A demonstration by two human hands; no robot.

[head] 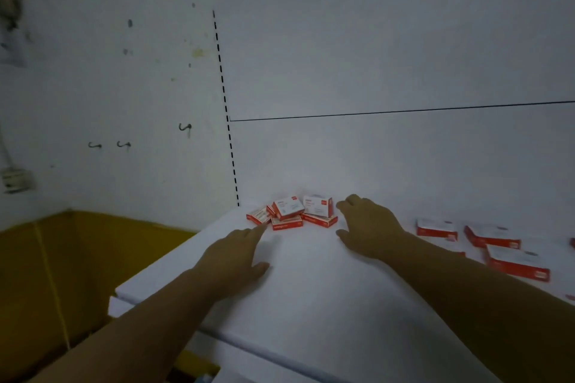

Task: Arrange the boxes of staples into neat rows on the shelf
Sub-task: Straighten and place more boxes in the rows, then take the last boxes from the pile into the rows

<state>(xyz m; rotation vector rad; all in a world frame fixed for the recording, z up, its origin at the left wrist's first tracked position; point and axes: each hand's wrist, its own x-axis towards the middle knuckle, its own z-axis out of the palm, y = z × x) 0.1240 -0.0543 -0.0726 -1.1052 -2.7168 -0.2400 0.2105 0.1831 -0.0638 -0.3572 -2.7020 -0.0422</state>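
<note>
I've got the white shelf (311,295) w/ a jumbled pile of staple boxes (291,213) at its far-left end. Left hand (236,255) just front-left of pile, fingers straight, index tip by it, holding nothing. Right hand (368,227) just right of pile, fingers spread, empty. Loose boxes (491,239) well right of pile.

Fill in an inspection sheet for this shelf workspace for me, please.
Surface: white shelf, flat, dimly lit.
Job's things: pile of staple boxes at the back, jumbled, some stacked and tilted; loose boxes lie scattered on the right.
Clutter: nothing seen.
Hands: left hand open, fingertips at the pile's left edge; right hand open, beside the pile's right; neither grips a box.
Cables: pale cable on the far-left wall, blurred.
Surroundings: white back panel, slotted strip, wall hooks, yellow surface lower left.
</note>
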